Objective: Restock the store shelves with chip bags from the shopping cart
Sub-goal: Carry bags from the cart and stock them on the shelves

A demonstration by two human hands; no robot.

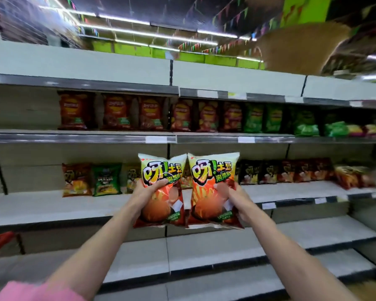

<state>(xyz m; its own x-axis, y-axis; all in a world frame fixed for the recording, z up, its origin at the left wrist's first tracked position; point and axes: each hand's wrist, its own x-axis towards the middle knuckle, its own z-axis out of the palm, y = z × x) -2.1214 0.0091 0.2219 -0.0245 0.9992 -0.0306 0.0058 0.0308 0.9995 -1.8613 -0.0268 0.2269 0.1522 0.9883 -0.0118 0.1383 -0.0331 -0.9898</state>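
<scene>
Store shelves [52,205] held rows of chip bags. The left hand [147,192] gripped one orange bag [161,170], the right hand [237,196] gripped another bag [211,170].

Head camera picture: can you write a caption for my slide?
Left hand and right hand each hold a chip bag before the shelf.

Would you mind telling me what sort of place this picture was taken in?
Most likely a supermarket snack aisle. Long tiered shelves with price-label strips carry rows of chip bags, strip lights and bunting hang overhead, and the left hand and right hand each grip a matching chip bag.
</scene>
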